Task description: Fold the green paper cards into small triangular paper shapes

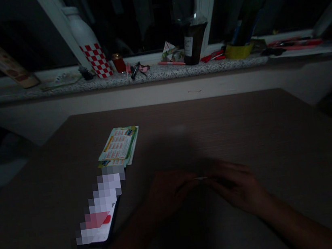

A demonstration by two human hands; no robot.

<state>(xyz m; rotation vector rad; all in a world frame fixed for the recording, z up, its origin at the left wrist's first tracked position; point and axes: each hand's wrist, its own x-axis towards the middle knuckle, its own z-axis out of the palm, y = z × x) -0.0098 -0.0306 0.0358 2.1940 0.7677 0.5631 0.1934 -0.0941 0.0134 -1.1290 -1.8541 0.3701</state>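
Over the dark table, my left hand (170, 189) and my right hand (237, 180) meet almost fingertip to fingertip. Both are closed, pinching a thin pale piece (200, 178) between them from opposite sides. Only a narrow light edge of it shows, and the dim light hides its kind. To the left of my left hand lies a lit phone (102, 234), its screen partly blurred out. Just beyond the phone's top end is a small stack of printed cards (119, 145) with green edges and rows of red print.
The brown table (230, 124) reaches a wall below a granite windowsill (159, 74). On the sill stand a white bottle with red checks (96, 56), a small red jar (119, 63), a dark pouch (194, 45), a green bottle (250, 11) and a tall tube (1, 58).
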